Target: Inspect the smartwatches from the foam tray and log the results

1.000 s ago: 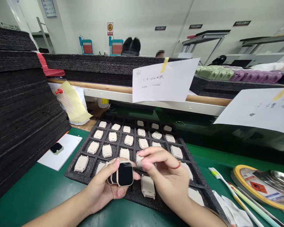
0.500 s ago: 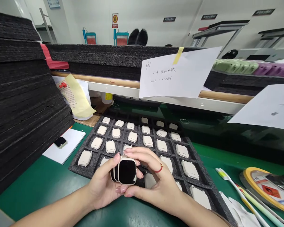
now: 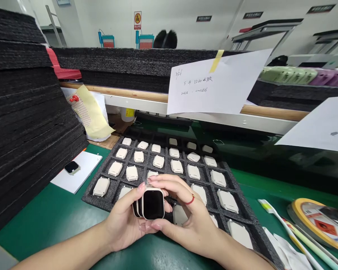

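A few smartwatch bodies [image 3: 153, 204] with cream frames and black screens stand in a stack between my hands, the front screen facing me. My left hand [image 3: 122, 225] wraps round the stack from the left, thumb on its upper edge. My right hand [image 3: 195, 225] curves in from the right, its fingers at the top edge and its thumb at the bottom edge of the front watch. Beneath and beyond them lies a black foam tray [image 3: 97, 200], with a cream watch body [image 3: 158, 161] in many of its compartments. The hands hide some compartments.
At left, a smartwatch [image 3: 72, 167] lies on white paper [image 3: 83, 174] beside stacked black foam sheets [image 3: 30, 131]. A toothbrush [image 3: 281, 221] and a yellow-rimmed tape roll [image 3: 295, 213] sit at right. A shelf [image 3: 135, 104] with a taped note [image 3: 205, 86] crosses behind.
Both hands and the watch stack appear slightly further right, along with a small shift of the view. The hold on the watches looks the same.
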